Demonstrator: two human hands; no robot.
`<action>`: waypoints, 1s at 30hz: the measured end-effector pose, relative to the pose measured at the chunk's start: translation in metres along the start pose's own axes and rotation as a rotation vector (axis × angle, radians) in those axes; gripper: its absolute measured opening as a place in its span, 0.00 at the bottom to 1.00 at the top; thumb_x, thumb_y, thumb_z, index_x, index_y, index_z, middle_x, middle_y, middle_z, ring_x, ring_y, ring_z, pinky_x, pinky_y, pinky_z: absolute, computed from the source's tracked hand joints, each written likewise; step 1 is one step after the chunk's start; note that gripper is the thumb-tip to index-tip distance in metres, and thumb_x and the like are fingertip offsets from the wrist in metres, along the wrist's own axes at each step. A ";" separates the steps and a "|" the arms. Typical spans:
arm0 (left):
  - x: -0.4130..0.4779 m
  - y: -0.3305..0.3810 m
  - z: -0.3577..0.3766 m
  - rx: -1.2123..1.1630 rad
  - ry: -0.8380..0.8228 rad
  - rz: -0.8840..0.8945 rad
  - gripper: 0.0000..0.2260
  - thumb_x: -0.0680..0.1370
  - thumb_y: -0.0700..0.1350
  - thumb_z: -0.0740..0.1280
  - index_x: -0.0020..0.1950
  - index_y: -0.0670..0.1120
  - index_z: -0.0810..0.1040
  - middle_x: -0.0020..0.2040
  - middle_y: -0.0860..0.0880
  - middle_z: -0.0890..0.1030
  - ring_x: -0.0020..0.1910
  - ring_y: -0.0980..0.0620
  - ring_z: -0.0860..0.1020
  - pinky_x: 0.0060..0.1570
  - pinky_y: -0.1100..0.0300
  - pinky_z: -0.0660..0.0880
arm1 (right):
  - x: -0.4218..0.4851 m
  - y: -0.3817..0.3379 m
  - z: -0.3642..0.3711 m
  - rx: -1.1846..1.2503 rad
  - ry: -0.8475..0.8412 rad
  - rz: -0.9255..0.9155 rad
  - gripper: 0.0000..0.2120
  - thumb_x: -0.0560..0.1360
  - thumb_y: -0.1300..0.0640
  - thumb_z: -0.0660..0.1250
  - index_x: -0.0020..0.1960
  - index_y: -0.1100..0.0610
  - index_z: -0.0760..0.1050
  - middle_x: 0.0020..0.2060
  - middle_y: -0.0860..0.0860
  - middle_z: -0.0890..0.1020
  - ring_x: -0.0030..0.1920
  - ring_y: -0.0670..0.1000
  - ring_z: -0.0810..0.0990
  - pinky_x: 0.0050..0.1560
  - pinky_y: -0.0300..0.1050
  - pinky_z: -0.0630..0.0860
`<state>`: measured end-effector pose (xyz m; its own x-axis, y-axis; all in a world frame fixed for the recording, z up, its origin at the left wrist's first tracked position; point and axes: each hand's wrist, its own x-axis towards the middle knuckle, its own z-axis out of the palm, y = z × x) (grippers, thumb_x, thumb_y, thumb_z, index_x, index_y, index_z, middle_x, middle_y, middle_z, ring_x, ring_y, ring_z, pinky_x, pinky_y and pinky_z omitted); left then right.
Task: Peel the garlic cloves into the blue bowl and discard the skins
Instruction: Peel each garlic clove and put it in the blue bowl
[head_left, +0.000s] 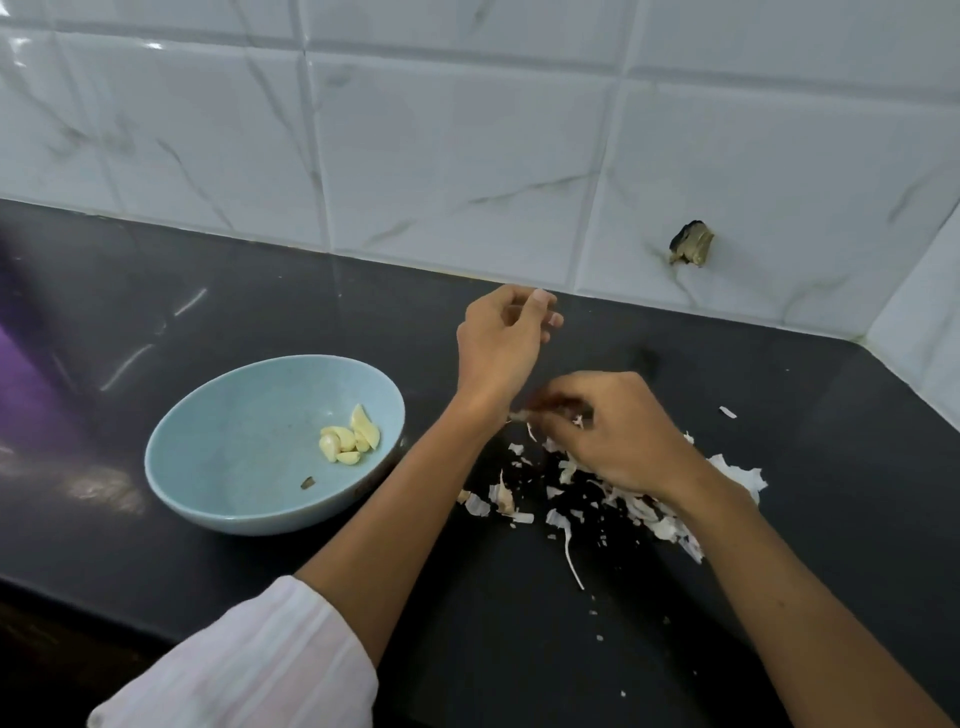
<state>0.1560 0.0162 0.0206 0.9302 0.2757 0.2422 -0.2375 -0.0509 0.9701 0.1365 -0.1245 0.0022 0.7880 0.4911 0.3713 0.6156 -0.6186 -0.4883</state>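
Observation:
A light blue bowl (228, 467) sits on the black counter (519, 623), left of my hands. Several peeled yellow garlic cloves (349, 436) lie against its right inner wall, and a small dark scrap (307, 483) lies near its front. My right hand (618, 436) hovers low over a pile of white garlic skins (649, 506) and pinches a garlic clove (519, 414), whose pale tip sticks out to the left. My left hand (501, 338) is raised behind it, its fingers loosely curled with nothing visible in them.
A white marbled tile wall (467, 156) backs the counter and turns a corner at the right. A dark broken spot (691, 243) shows on the tiles. A blurred purple shape (15, 364) stands at the far left. The counter's front edge runs along the lower left.

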 end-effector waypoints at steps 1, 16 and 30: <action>0.001 -0.003 0.001 -0.004 0.017 0.010 0.07 0.83 0.47 0.65 0.51 0.49 0.83 0.41 0.53 0.87 0.40 0.60 0.82 0.49 0.59 0.77 | 0.000 0.003 -0.007 0.029 0.060 0.021 0.07 0.77 0.48 0.73 0.51 0.50 0.85 0.42 0.41 0.85 0.44 0.39 0.82 0.46 0.31 0.75; -0.010 -0.022 0.021 -0.192 -0.238 0.055 0.08 0.79 0.44 0.73 0.55 0.41 0.85 0.46 0.44 0.87 0.47 0.43 0.86 0.55 0.48 0.82 | -0.002 0.024 -0.040 0.394 0.387 0.188 0.06 0.78 0.60 0.71 0.54 0.55 0.85 0.43 0.48 0.88 0.43 0.46 0.87 0.46 0.39 0.83; -0.011 -0.023 0.023 -0.068 -0.191 0.109 0.08 0.77 0.50 0.74 0.48 0.46 0.87 0.41 0.49 0.87 0.45 0.49 0.86 0.50 0.49 0.84 | -0.002 0.025 -0.041 0.212 0.469 0.132 0.05 0.73 0.57 0.78 0.49 0.52 0.86 0.38 0.43 0.86 0.40 0.41 0.84 0.45 0.32 0.79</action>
<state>0.1576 -0.0074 -0.0043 0.9325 0.0847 0.3511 -0.3521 -0.0037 0.9360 0.1509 -0.1656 0.0219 0.8083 0.0610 0.5856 0.5339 -0.4953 -0.6853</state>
